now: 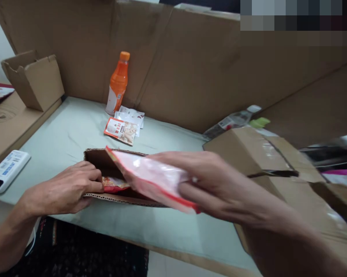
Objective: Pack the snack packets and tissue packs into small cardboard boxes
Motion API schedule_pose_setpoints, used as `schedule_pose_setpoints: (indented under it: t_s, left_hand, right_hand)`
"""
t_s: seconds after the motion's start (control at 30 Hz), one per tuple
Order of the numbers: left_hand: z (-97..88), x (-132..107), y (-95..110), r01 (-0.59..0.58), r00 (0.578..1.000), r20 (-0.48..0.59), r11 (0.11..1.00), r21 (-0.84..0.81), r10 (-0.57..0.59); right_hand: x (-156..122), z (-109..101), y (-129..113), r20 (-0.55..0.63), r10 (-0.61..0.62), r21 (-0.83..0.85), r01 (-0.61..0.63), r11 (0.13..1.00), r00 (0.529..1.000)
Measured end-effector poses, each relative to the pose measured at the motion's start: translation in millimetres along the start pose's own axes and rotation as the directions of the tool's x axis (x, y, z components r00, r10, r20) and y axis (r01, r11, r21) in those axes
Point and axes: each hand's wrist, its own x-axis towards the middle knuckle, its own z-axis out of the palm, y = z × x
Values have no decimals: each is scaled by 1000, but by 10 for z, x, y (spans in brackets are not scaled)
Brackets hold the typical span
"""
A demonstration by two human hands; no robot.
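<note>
White-and-red flat plastic packet (156,175), mid-frame: pinched in right hand (210,182), tilted above open brown cardboard box (101,158); left hand (69,185), fingers curled, grips box's left end, presumably steadying it.

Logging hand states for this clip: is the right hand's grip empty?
No, the right hand's grip holds a red-edged packet at the opening of the cardboard box.
</note>
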Motion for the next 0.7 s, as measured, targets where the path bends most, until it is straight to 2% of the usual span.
schedule_pose_setpoints:
  t_s: [0.07,0.13,0.2,0.23,0.3,0.37,0.43,0.47,0.53,0.6,0.67,0.7]
  left_hand:
    - [15,-17,23,-7,1000,-20,1000,30,7]
    - [31,-37,47,5,999,-42,999,42,-3]
    - [45,-54,61,17,998,-54,999,28,-15]
    - [49,-59,64,21,998,-52,1000,20,-20]
    - [47,-64,61,29,999,-46,999,20,-28]
    - [36,-68,53,46,998,-36,999,28,-45]
    - [32,-83,44,68,997,-48,998,14,-68]
    - [41,-99,40,74,994,-78,997,0,-74]
    - [101,-154,35,89,974,-207,996,-26,-93]
    - [222,-238,29,109,905,-408,993,-42,-116]
    - [381,-336,20,142,792,-593,988,-53,-146]
    - [458,-382,13,161,747,-645,985,-60,-161]
  right_hand:
    - [209,125,-112,195,71,-175,-36,984,978]
    - [432,300,-138,335,219,-371,-86,925,916]
    - [621,472,-111,393,306,-455,-106,884,867]
    - [686,534,-89,403,312,-454,-108,884,860]
    - [723,581,-46,383,288,-406,-119,906,878]
    - [607,519,2,284,225,-319,-129,939,932]
    - [339,395,73,60,148,-192,-134,972,987]
    - [163,334,123,-98,120,-128,-132,983,988]
    - [-218,264,244,-391,99,-35,-122,992,915]
    - [-552,296,367,-520,109,21,-115,993,847]
    - [-753,423,457,-508,108,72,-83,994,854]
    - [-793,509,483,-482,103,97,-64,993,870]
